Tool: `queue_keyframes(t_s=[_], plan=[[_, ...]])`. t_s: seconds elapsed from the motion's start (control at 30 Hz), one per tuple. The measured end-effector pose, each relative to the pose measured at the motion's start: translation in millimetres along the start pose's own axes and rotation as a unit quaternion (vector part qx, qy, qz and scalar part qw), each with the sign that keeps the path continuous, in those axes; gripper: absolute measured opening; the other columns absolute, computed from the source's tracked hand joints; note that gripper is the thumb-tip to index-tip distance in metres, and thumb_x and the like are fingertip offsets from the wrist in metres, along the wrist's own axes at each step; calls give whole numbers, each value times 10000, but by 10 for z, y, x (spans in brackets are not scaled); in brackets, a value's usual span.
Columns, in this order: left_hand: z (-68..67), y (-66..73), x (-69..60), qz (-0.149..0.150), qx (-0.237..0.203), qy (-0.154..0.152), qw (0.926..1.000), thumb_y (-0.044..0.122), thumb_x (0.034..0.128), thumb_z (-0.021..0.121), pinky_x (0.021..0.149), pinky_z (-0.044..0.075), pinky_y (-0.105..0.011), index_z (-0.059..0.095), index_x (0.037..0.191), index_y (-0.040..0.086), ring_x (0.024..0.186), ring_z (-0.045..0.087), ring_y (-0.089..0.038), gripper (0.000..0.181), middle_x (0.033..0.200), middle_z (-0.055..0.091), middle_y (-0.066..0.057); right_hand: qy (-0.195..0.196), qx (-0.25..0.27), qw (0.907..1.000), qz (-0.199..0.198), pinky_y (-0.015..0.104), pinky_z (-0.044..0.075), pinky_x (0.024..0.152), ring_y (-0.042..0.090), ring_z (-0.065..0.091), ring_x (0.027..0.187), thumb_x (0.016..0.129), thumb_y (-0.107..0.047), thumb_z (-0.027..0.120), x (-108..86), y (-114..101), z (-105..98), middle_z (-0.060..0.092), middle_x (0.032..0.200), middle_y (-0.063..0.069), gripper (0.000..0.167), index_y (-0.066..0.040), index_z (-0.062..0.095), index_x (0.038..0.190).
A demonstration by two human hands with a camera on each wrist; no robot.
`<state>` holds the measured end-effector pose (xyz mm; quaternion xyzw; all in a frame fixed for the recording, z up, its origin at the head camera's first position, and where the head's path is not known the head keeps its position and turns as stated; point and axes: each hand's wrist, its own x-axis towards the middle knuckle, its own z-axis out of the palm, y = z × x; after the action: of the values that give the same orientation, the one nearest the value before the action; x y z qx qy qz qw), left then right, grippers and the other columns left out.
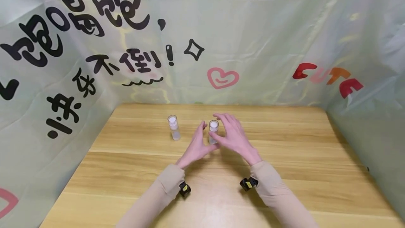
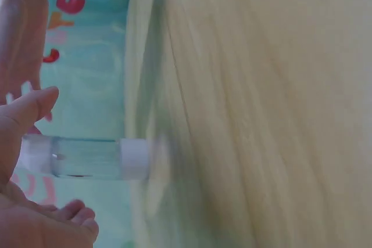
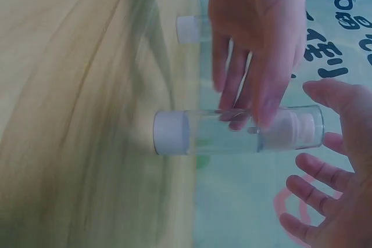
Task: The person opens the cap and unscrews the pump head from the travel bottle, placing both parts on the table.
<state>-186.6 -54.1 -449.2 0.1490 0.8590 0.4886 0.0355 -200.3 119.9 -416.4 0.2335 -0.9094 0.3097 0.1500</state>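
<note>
A small clear pump bottle (image 1: 213, 126) with a white base and a white pump under a clear cap stands upright on the table between the two hands. My left hand (image 1: 197, 146) is at its left and near side, thumb and fingers spread apart. At its right, my right hand (image 1: 233, 134) arches with the fingers parted, close to the cap. In the left wrist view a gap shows between the left fingers (image 2: 75, 216) and the bottle (image 2: 90, 158). The right wrist view has the right fingers (image 3: 317, 193) spread beside the cap, apart from it.
A second, similar bottle (image 1: 174, 128) stands to the left on the wooden table (image 1: 300, 143). Printed fabric (image 1: 259, 45) hangs behind the table and along both sides. Each sleeve carries a black wrist camera (image 1: 248, 184).
</note>
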Motion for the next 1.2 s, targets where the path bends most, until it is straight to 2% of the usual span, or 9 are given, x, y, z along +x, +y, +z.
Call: queue_keyframes(t_s=[0.1,0.27,0.43,0.53,0.7,0.9,1.2], plan=[[38,-54,105,-29,-245,-84,9997,280,813,831,1207,320,-587,223,1566,-14,1462,379,-398,1012,1579,371,-247,98,8,10000,3,611,404,1117,342,544,1265,875,-363,752,6,8,24,622,1303,153,638,-97,523,1407],[103,-111,208,68,-233,-57,9997,157,806,821,1158,412,-544,425,1465,-8,1330,531,-386,786,1421,560,-234,224,-19,9997,-102,579,459,1063,328,577,1199,859,-321,773,19,11,75,645,1226,129,585,-77,567,1349],[171,-160,291,205,-170,52,9996,41,821,738,1006,538,-467,601,1261,-17,1113,646,-329,464,1194,687,-206,175,4,9998,-32,557,498,1010,321,598,1140,855,-260,780,17,-3,107,658,1212,132,531,-65,589,1311],[201,-177,324,212,-311,36,9993,-11,820,689,937,567,-403,643,1175,-22,1028,662,-294,359,1117,707,-206,175,57,9998,20,559,498,1014,326,613,1128,855,-218,780,13,-13,112,669,1203,135,492,-63,602,1287],[218,-193,344,190,-648,18,9977,-59,809,646,898,582,-358,657,1167,-49,993,671,-297,357,1107,711,-235,205,77,9998,25,556,498,1016,322,628,1112,870,-182,760,17,-24,118,677,1187,133,446,-64,612,1273],[218,-204,332,181,-736,4,9971,-68,821,644,900,590,-349,654,1208,-48,1031,680,-317,387,1154,711,-234,225,100,9997,51,548,499,1009,311,629,1098,879,-178,752,9,-41,116,678,1167,124,422,-69,620,1265],[176,-137,197,440,-753,30,9962,-59,856,640,875,596,-308,661,1186,-46,1062,694,-335,331,1171,720,-227,391,214,9986,-286,539,504,995,289,640,1044,856,-172,777,-73,-131,62,687,1129,117,422,-50,637,1234]])
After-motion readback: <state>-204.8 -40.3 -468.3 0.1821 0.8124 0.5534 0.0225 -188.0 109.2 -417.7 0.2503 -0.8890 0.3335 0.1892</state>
